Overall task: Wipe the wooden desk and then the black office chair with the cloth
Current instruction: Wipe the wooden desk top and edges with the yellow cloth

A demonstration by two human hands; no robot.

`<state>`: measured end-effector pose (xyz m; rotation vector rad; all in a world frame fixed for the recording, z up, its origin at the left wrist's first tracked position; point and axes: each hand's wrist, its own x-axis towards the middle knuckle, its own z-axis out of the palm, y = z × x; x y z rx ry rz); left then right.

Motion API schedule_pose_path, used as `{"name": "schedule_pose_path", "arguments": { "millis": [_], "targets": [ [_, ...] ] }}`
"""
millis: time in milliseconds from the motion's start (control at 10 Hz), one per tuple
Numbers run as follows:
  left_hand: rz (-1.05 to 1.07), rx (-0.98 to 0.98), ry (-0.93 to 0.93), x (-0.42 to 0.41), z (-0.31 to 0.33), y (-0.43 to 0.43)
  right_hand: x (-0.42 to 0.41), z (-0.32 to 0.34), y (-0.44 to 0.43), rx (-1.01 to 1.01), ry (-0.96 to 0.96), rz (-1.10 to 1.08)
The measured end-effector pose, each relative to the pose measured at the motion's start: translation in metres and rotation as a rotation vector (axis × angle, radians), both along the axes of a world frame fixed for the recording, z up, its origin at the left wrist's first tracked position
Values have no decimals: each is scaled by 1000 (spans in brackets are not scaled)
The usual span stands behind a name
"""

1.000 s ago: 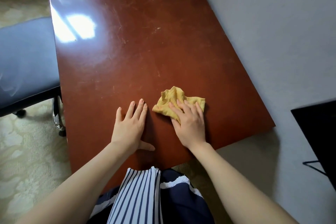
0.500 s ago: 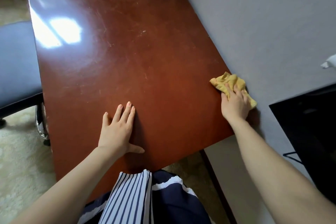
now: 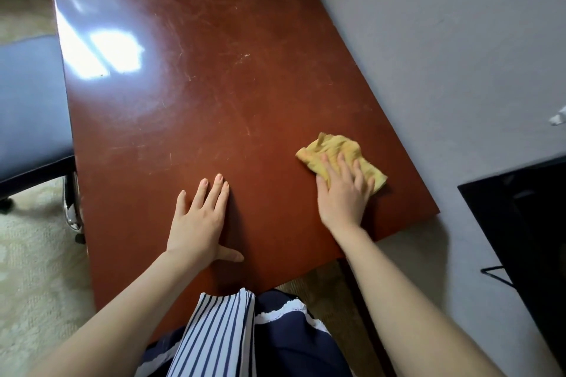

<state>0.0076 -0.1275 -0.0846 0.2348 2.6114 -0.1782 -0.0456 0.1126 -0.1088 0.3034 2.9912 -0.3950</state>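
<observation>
A glossy reddish-brown wooden desk (image 3: 199, 101) fills the middle of the head view. A crumpled yellow cloth (image 3: 332, 150) lies on its near right part. My right hand (image 3: 344, 193) presses flat on the cloth with straight, spread fingers, covering its near half. My left hand (image 3: 199, 220) rests palm-down on the bare wood near the front edge, fingers straight and thumb out to the side. The black office chair (image 3: 27, 113) stands to the left of the desk; only its seat, a chrome leg and a caster show.
A grey wall (image 3: 444, 55) runs along the desk's right edge. A black flat object (image 3: 526, 223) with a thin wire stand leans at the right. Pale patterned carpet (image 3: 36, 278) covers the floor on the left. My striped and navy clothing shows at the bottom.
My right hand swept the cloth from the desk's middle out to the right edge by the wall, then back a little inward. My left hand stayed planted in place.
</observation>
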Motion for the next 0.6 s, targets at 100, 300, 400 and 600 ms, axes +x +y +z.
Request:
{"name": "schedule_pose_path", "arguments": {
  "millis": [100,300,400,600],
  "targets": [
    [-1,-2,2,0,1,0,47,-3,-17,-33,101,136],
    [-3,-5,0,1,3,0,112,-10,5,-94,181,402],
    [-10,-16,-3,0,3,1,116,-10,32,-102,195,266],
    [-10,-10,7,0,2,0,78,-3,88,-75,164,-159]
  ]
}}
